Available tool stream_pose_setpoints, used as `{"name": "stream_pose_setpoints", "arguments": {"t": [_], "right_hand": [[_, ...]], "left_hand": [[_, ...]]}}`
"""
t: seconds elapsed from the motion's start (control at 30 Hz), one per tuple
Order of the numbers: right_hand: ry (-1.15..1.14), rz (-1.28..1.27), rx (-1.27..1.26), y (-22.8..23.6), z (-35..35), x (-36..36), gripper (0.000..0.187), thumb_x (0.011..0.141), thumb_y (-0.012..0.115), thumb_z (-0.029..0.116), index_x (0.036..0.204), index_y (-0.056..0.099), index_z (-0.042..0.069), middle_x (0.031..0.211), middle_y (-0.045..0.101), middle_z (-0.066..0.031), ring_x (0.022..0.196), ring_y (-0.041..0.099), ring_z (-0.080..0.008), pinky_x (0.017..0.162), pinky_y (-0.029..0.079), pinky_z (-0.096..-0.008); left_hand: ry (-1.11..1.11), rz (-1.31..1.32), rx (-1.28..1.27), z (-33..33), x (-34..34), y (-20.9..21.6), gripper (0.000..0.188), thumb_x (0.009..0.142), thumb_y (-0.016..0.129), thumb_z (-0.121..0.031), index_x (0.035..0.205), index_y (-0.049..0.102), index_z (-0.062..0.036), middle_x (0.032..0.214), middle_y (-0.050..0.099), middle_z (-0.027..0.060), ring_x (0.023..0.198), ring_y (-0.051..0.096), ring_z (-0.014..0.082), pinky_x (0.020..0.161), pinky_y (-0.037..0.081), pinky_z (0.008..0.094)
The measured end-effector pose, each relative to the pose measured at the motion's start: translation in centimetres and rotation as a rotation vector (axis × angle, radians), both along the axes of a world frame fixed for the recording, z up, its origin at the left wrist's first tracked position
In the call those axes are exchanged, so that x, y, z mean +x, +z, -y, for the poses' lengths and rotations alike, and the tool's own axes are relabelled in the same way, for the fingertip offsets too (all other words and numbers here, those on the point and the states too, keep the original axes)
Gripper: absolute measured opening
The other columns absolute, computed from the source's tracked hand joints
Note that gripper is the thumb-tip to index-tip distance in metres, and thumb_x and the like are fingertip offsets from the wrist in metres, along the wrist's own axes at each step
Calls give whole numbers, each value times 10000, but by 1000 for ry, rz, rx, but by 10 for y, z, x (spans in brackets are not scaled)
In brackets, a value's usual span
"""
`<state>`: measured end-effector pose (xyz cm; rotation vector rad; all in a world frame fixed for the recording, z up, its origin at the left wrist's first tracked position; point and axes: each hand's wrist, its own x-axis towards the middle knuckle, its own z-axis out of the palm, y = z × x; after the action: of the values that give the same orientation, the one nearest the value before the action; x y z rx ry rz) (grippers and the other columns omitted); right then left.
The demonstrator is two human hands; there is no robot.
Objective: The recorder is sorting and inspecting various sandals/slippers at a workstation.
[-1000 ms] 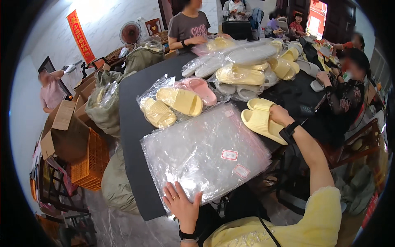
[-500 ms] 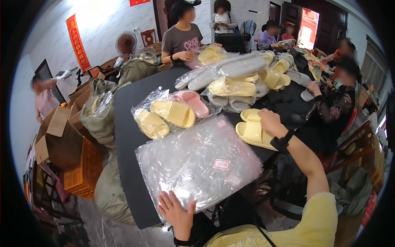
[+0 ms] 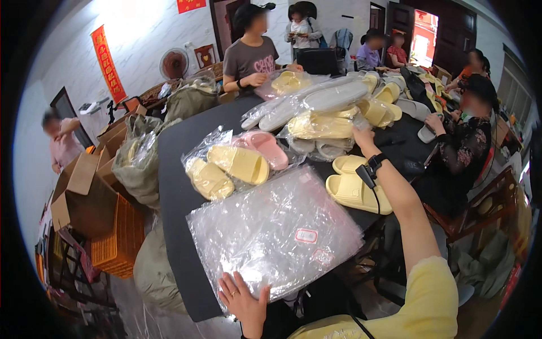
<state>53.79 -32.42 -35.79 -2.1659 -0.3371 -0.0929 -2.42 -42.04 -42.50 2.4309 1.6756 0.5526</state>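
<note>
My left hand [image 3: 244, 300] lies flat, fingers spread, on the near edge of a stack of clear plastic bags [image 3: 259, 226]. My right hand [image 3: 364, 139] reaches forward to the right end of the bagged yellow slippers [image 3: 322, 125] in the pile; its fingertips are partly hidden, so whether they grip the plastic does not show. Under my right forearm sits a loose pair of yellow slippers [image 3: 351, 192]. Beyond the bag stack, to the left, are a bagged yellow pair [image 3: 240, 164] and a pink slipper [image 3: 265, 148] in plastic.
Long grey bagged slippers [image 3: 333, 95] top the pile on the black table [image 3: 175, 152]. A person [image 3: 251, 56] across the table handles a bagged pair; another [image 3: 463, 127] at right holds a grey slipper. Sacks, a cardboard box [image 3: 84, 192] and an orange crate [image 3: 118, 237] stand left.
My right hand has left the loose yellow slippers and moved forward to the bagged pile. My left hand stays on the plastic bags.
</note>
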Motion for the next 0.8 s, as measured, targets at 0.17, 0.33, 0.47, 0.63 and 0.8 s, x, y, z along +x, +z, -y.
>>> {"name": "stream_pose_setpoints", "arguments": {"t": [0.17,0.33,0.47,0.63,0.8], "right_hand": [[-202,-196,208,11,29,67,802,742,663,348,1357,284,1,1342,338,-269,1262,331,-406,1025,333,-429],[-253,-323,595,-9,69,142,909,621,714,136,1379,252,-55,1428,294,-230,1336,279,-319,1080,284,-361],[-179,-181,635,-30,69,171,953,587,657,47,1417,193,-26,1445,277,-213,1329,295,-315,1077,269,-348],[152,-207,718,-32,69,197,995,610,696,50,1439,146,10,1420,330,-165,1295,339,-277,1047,284,-329],[392,-81,538,-11,11,139,664,733,715,202,1306,433,18,1190,568,-114,1094,534,-215,899,404,-307]], "left_hand": [[16,-123,34,4,4,17,770,801,593,-501,1355,374,-13,1389,350,249,1301,301,395,1038,248,519],[-13,-130,3,3,3,9,801,792,594,-525,1362,365,-11,1417,306,252,1331,247,400,1066,197,526],[-13,-176,-7,2,4,15,796,796,593,-512,1363,359,-5,1426,293,248,1327,250,400,1070,182,518],[-30,-172,-8,-1,7,12,798,798,588,-502,1373,343,-6,1431,290,240,1330,241,399,1071,177,516],[-14,-190,-4,2,5,13,799,800,579,-507,1373,341,-4,1425,297,245,1329,241,402,1074,172,517]]}}
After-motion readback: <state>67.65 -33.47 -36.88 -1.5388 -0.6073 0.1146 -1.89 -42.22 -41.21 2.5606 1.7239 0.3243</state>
